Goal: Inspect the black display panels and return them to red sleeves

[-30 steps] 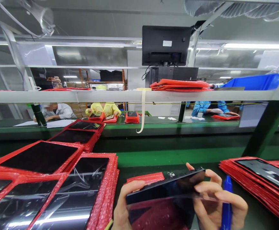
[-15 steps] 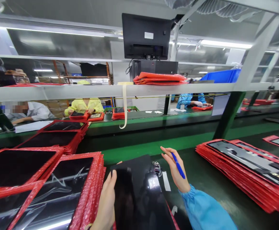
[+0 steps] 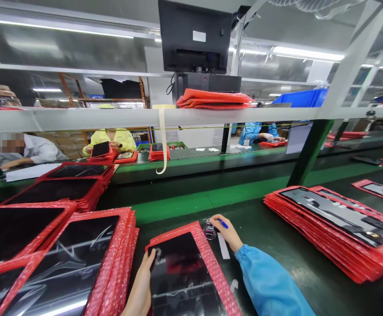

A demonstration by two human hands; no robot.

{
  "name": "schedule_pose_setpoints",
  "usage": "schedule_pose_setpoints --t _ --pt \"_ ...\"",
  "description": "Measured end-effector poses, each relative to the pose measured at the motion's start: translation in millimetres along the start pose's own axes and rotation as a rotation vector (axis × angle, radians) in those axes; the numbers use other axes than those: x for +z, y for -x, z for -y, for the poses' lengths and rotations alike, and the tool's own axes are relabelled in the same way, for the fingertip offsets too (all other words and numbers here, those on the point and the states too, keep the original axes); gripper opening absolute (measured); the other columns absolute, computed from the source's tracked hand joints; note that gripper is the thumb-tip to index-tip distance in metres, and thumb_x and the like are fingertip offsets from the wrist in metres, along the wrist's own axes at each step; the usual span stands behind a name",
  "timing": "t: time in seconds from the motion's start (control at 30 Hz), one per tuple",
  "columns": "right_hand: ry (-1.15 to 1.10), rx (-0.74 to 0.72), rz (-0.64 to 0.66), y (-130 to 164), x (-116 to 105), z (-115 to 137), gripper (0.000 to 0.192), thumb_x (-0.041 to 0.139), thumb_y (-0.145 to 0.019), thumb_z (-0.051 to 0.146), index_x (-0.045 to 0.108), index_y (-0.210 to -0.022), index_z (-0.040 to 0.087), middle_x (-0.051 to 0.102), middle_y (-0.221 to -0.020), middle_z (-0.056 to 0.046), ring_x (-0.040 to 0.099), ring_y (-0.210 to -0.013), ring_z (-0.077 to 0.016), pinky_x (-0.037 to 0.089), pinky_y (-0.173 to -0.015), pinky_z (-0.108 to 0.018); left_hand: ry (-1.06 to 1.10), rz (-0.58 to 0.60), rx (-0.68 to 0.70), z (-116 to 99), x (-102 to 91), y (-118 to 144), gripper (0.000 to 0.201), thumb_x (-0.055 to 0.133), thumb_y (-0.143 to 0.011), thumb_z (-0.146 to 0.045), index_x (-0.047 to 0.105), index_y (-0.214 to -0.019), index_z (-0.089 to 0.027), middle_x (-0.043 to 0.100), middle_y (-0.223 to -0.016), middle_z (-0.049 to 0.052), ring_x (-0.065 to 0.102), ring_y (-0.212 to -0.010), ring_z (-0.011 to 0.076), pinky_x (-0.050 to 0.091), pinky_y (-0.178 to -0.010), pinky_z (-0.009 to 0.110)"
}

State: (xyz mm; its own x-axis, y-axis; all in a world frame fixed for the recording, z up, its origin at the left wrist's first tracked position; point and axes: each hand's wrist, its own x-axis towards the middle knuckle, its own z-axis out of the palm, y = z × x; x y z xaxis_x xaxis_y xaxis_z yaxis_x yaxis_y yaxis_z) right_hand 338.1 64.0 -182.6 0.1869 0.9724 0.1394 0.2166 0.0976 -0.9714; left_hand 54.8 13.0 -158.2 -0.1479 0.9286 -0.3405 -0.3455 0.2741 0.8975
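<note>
A: What do the hands do, close to the camera?

B: The left hand (image 3: 142,281) lies flat, fingers together, on the left edge of the dark panel (image 3: 181,274). This panel lies in a red bubble-wrap sleeve (image 3: 211,263) on the green table (image 3: 277,237). The right hand (image 3: 226,230) is beyond the sleeve's far corner, fingers closed around a blue pen (image 3: 223,224), touching a small clip-like piece (image 3: 209,228). A white strip (image 3: 223,245) lies beside it.

A: How far along is the work, by your judgement?

B: Many are done, I think: the stack on the right (image 3: 336,224) is tall. But the stacks on the left (image 3: 79,259) look still waiting.

A: And further away?

B: Other people work at the next line under a monitor (image 3: 194,37).
</note>
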Motion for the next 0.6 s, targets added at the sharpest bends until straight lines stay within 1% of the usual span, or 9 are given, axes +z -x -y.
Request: schedule_pose_setpoints --t 0.1,0.2,0.27,0.33,0.4,0.47,0.53,0.57,0.6 --pt "-0.008 -0.011 -0.013 -0.9 2.1 -1.9 0.022 0.06 -0.091 0.031 0.062 -0.106 0.015 0.066 -0.104 -0.005 0.066 -0.086 -0.0191 0.056 -0.075 -0.038 -0.074 0.026 0.059 -0.8 -0.7 4.3 0.046 0.057 -0.085 -0.036 0.046 -0.126 -0.019 0.035 -0.152 0.012 0.02 -0.144 0.0219 0.014 -0.116 0.036" --pt "-0.042 -0.039 -0.052 2.7 1.0 -1.4 0.021 0.06 -0.091 0.029 0.062 -0.106 0.014 0.067 -0.104 -0.005 0.067 -0.086 -0.0189 0.056 -0.076 -0.039 -0.12 0.068 0.16 -3.2 -1.7 11.4 0.063 0.06 -0.083 -0.037 0.032 -0.137 -0.022 0.018 -0.159 0.011 0.013 -0.146 0.0215 0.013 -0.116 0.034" --pt "-0.072 -0.077 -0.115 8.7 -0.3 3.8 0.023 0.064 -0.088 0.03 0.061 -0.105 0.015 0.067 -0.109 -0.007 0.066 -0.097 -0.022 0.054 -0.086 -0.044 -0.135 0.076 0.24 -3.1 -5.7 14.5 0.07 0.063 -0.081 -0.035 0.026 -0.14 -0.026 0.011 -0.161 0.005 0.008 -0.146 0.0183 0.009 -0.116 0.028" --pt "-0.1 -0.123 -0.182 20.8 1.2 13.4 0.03 0.069 -0.083 0.034 0.059 -0.106 0.017 0.065 -0.119 -0.009 0.06 -0.114 -0.0261 0.045 -0.1 -0.048 -0.138 0.077 0.272 -0.5 -15.2 16.3 0.072 0.067 -0.077 -0.035 0.03 -0.138 -0.029 0.01 -0.161 0.001 0.007 -0.146 0.0186 0.007 -0.116 0.027" --pt "-0.13 -0.16 -0.199 40.3 8.7 24.1 0.034 0.069 -0.08 0.039 0.058 -0.107 0.022 0.064 -0.126 -0.009 0.056 -0.123 -0.027 0.039 -0.108 -0.046 -0.091 0.071 0.204 4.5 -29.9 18.4 0.071 0.072 -0.07 -0.036 0.038 -0.132 -0.03 0.015 -0.16 0.001 0.012 -0.146 0.022 0.01 -0.116 0.029" --pt "-0.165 -0.175 -0.14 65.6 23.0 30.0 0.024 0.066 -0.082 0.04 0.06 -0.099 0.023 0.068 -0.121 -0.01 0.062 -0.116 -0.0271 0.043 -0.105 -0.044 -0.025 0.063 0.081 11.1 -46.7 22.1 0.068 0.078 -0.059 -0.037 0.049 -0.12 -0.026 0.032 -0.154 0.008 0.021 -0.144 0.0278 0.018 -0.115 0.034" --pt "-0.199 -0.164 -0.046 91.2 40.3 26.3 0.022 0.066 -0.082 0.037 0.062 -0.1 0.024 0.071 -0.117 -0.011 0.064 -0.113 -0.0285 0.046 -0.102 -0.043 0.021 0.057 -0.041 17.1 -60.6 27.4 0.062 0.082 -0.047 -0.034 0.058 -0.103 -0.023 0.052 -0.137 0.015 0.029 -0.14 0.0347 0.026 -0.112 0.04" --pt "-0.241 -0.147 -0.04 102.0 48.1 20.9 0.021 0.065 -0.082 0.038 0.063 -0.098 0.025 0.071 -0.118 -0.011 0.065 -0.112 -0.0289 0.047 -0.1 -0.043 0.029 0.057 -0.091 19.2 -65.2 30.2 0.058 0.082 -0.043 -0.032 0.06 -0.096 -0.022 0.058 -0.127 0.017 0.033 -0.137 0.038 0.029 -0.109 0.043" --pt "-0.275 -0.128 -0.027 110.7 54.5 13.6 0.021 0.065 -0.081 0.04 0.063 -0.097 0.026 0.071 -0.119 -0.01 0.063 -0.115 -0.029 0.045 -0.102 -0.044 0.043 0.059 -0.138 20.3 -67.8 32.8 0.056 0.081 -0.04 -0.029 0.062 -0.092 -0.022 0.062 -0.12 0.018 0.036 -0.134 0.0401 0.033 -0.106 0.046"
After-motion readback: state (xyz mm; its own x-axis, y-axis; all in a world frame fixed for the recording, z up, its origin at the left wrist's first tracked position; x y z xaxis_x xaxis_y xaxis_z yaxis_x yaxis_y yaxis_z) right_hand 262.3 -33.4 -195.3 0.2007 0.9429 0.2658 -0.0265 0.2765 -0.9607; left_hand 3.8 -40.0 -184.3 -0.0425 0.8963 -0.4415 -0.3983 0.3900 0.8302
